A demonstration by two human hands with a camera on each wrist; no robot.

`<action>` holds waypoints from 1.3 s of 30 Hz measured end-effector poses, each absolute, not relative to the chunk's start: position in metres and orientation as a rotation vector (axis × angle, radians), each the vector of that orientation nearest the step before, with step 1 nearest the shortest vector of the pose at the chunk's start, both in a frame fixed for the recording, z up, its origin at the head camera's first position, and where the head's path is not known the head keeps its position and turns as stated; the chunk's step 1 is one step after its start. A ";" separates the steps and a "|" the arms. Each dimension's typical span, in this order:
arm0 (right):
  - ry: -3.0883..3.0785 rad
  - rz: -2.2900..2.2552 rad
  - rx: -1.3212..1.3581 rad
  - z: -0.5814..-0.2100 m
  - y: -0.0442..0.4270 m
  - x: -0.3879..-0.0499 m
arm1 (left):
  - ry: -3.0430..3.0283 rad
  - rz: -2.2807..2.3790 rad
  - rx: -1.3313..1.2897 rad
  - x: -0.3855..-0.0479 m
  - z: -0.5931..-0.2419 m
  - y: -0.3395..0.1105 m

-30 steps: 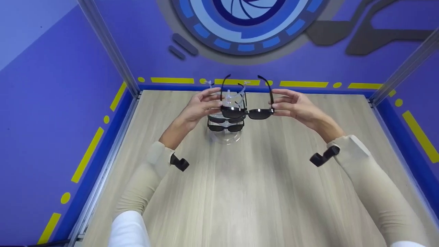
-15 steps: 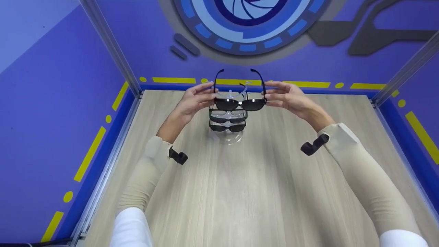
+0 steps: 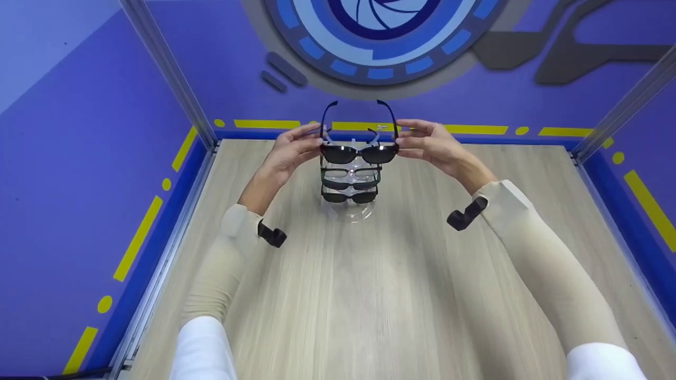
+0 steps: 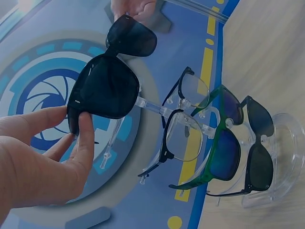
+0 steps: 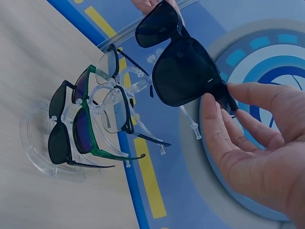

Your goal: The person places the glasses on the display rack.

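Observation:
Black sunglasses (image 3: 340,154) with dark lenses are held level between both hands, temples pointing away toward the back wall. My left hand (image 3: 288,153) pinches the left hinge end, thumb on the near side, as the left wrist view shows. On the other end, my right hand (image 3: 435,148) pinches the right hinge and temple. Directly behind and below them rises a clear display stand (image 5: 35,138). It carries black-rimmed clear glasses (image 4: 183,136), then green-framed sunglasses (image 4: 225,152), then black sunglasses (image 4: 260,164) lowest. Whether the held pair touches the stand's top arms cannot be told.
The stand is on a light wooden table (image 3: 369,295) near its back edge. A purple-blue back wall (image 3: 222,68) with yellow dashes rises close behind it. Side walls and metal posts (image 3: 163,68) bound the table left and right.
Both hands have carried the sunglasses left and upward in the head view, from right of the stand to in front of its top. The clear glasses on the stand have come into sight.

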State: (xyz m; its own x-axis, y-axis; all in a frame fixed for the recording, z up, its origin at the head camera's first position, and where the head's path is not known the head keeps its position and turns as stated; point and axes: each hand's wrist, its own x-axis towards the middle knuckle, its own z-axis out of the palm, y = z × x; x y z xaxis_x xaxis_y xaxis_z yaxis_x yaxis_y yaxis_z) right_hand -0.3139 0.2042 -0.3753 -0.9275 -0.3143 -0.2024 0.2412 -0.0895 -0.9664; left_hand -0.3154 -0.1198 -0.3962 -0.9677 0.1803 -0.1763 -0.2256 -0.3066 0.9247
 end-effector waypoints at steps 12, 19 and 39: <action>1.738 -2.151 -0.074 -0.394 0.194 -0.323 | 1.673 2.373 -0.140 -0.324 -0.407 -0.122; 1.717 -2.192 -0.034 -0.398 0.188 -0.326 | 1.706 2.361 -0.175 -0.328 -0.412 -0.125; 1.776 -2.192 -0.015 -0.411 0.182 -0.329 | 1.694 2.399 -0.132 -0.332 -0.421 -0.121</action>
State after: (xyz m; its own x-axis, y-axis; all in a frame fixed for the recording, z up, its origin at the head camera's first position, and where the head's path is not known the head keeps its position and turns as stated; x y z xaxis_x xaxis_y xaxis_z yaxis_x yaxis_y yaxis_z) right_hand -0.3290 0.1820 -0.4110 -0.9489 -0.2515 -0.1905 0.2385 -0.1766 -0.9550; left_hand -0.3316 -0.1214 -0.4213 -0.9757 0.1121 -0.1883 -0.2149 -0.3220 0.9220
